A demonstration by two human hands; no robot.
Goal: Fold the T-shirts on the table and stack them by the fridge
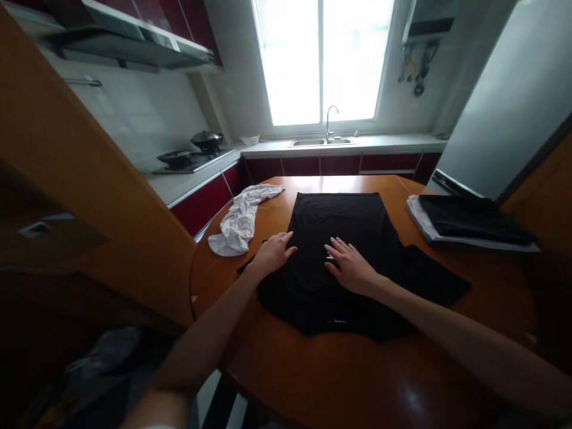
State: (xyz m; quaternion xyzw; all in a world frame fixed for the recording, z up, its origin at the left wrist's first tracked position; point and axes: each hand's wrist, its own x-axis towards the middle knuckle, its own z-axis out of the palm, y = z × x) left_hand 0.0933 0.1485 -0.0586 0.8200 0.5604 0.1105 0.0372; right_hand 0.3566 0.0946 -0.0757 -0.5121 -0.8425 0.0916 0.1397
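Smoothing the black shirt [344,238] flat on the counter [313,369]: left hand [272,253] and right hand [351,267] rest on its near half, fingers spread, gripping nothing. Folding seems next, needing edges pinched.

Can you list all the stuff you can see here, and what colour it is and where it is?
black shirt: one, black, spread flat mid-table
white cloth: one, white, crumpled at the table's left edge
folded clothes: one stack, black on grey, table's right side
table: one, orange-brown wood, round
pans: two, dark, on the stove at left
sink: one, steel, with tap, under the window
left hand: one, flat on the shirt's left edge
right hand: one, flat on the shirt's middle
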